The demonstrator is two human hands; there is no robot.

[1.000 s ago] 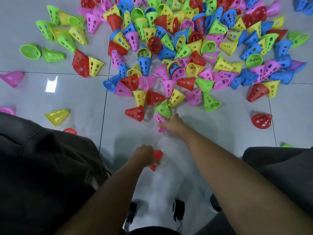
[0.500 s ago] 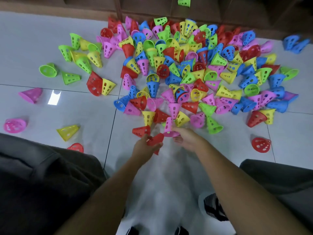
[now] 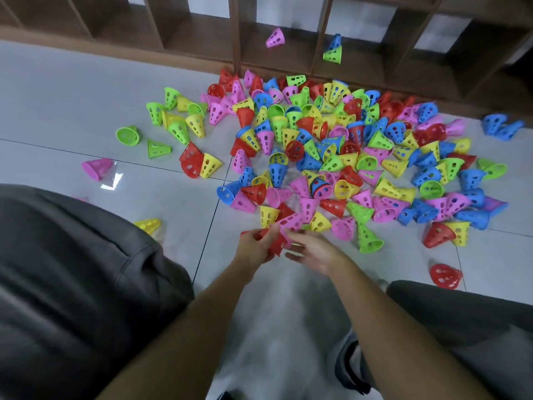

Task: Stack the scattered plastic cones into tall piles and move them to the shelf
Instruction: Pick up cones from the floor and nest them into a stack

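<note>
Just short of the sprawl of perforated plastic cones (image 3: 331, 157), the left hand (image 3: 253, 248) grips a red-and-pink nested cone pair (image 3: 281, 232), the right hand (image 3: 313, 251) open beside it; beyond, the brown wooden shelf (image 3: 288, 39) holds only three.

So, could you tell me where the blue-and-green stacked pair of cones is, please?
In the head view, the blue-and-green pair stands upper centre-right in a shelf compartment, right of the lone pink cone.

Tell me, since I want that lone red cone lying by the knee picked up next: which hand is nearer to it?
Right. The right hand is beside the lone red cone, with bare floor between them. The left hand is farther off, beyond the right hand, gripping a red cone.
</note>
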